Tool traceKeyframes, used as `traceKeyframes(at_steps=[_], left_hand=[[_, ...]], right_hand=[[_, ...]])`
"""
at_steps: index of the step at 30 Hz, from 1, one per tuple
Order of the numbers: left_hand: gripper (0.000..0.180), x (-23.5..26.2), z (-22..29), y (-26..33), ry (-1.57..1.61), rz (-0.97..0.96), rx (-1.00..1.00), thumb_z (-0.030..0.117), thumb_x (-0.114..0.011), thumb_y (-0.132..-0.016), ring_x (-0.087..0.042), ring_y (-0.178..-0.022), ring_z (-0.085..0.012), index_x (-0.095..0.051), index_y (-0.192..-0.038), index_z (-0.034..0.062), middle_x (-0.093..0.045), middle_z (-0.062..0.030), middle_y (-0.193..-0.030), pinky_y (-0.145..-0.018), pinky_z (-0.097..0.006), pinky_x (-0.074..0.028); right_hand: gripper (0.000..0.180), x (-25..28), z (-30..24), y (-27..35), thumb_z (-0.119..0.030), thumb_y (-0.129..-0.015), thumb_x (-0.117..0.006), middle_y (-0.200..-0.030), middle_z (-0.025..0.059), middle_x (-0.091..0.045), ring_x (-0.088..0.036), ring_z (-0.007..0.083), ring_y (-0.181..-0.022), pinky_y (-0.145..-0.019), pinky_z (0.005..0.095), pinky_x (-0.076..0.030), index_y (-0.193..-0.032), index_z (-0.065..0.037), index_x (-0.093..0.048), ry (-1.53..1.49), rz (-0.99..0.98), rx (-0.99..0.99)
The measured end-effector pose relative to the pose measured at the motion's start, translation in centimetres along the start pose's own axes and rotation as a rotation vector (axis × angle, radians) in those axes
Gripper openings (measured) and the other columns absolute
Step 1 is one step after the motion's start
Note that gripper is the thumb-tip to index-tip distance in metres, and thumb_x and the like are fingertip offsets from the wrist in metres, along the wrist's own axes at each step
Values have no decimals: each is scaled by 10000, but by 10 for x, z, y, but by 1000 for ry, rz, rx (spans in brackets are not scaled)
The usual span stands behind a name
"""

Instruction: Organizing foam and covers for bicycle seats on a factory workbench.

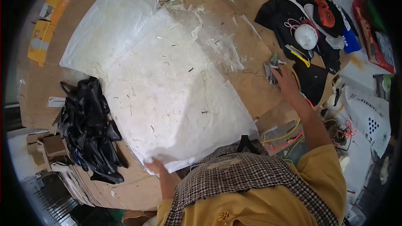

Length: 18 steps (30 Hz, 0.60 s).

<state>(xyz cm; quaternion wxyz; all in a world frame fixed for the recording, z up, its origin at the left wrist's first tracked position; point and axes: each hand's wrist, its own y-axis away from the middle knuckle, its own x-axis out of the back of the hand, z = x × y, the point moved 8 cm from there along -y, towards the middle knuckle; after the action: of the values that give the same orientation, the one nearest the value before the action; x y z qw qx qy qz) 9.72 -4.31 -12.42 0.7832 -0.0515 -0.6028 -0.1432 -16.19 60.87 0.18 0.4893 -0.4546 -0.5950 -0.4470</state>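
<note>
A large white sheet (pixel 155 92) covers the middle of the table, sprinkled with small dark scraps and bits of thread. At its near left corner my left hand (pixel 156 167) holds the edge, its fingers partly hidden. My right hand (pixel 288 84) is out to the right, its fingers closed over a small grey metal tool (pixel 270 75) with a greenish fitting on top. The tool rests on the brown cardboard; its exact kind does not show. A yellow utility knife (pixel 299 55) lies just beyond that hand.
Black glossy gloves (pixel 90 129) are heaped left of the sheet. Black cloth (pixel 272 14) at the far right bears a white ball-shaped object (pixel 306 37) and a red item (pixel 325 13). Yellow boxes (pixel 39 39) line the far left. Yellow and red hoses (pixel 284 136) hang by the table's near edge.
</note>
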Motion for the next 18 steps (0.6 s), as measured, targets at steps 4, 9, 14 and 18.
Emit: traceKeyframes(at_steps=[4, 9, 14, 18], left_hand=[[611, -23, 128, 54, -164, -102, -582, 374, -470, -869, -199, -1308, -353, -250, -1384, 128, -207, -142, -1439, -980, -565, -239], [606, -49, 212, 123, -137, -167, -1105, 409, -442, -877, -152, -1321, -384, -255, -1384, 135, -175, -121, -1457, -987, -600, -180], [620, -43, 221, 118, -124, -194, -960, 489, -387, -882, -157, -1327, -347, -219, -1398, 189, -164, -93, -1462, -974, -624, -191], [729, -65, 223, 99, -449, -403, -877, 577, -452, -819, -216, -1298, -349, -216, -1398, 203, -207, -106, -1444, -921, -661, -243]], right_hand=[[614, 19, -27, 51, -44, -679, -599, -1287, 144, -369, -335, 351, -1199, -986, 424, -313, -1257, -108, -403, -69, 139, -88], [535, 21, -34, 179, -52, -676, -591, -1256, 152, -395, -359, 355, -1167, -967, 430, -325, -1192, -57, -448, -174, 180, -295], [477, 35, -12, 333, -22, -665, -603, -1158, 172, -464, -434, 381, -1068, -897, 443, -386, -1127, -17, -484, -147, 382, -503], [495, 27, 3, 401, -17, -642, -630, -1148, 179, -486, -462, 377, -1046, -872, 427, -414, -1119, -34, -500, -215, 442, -730]])
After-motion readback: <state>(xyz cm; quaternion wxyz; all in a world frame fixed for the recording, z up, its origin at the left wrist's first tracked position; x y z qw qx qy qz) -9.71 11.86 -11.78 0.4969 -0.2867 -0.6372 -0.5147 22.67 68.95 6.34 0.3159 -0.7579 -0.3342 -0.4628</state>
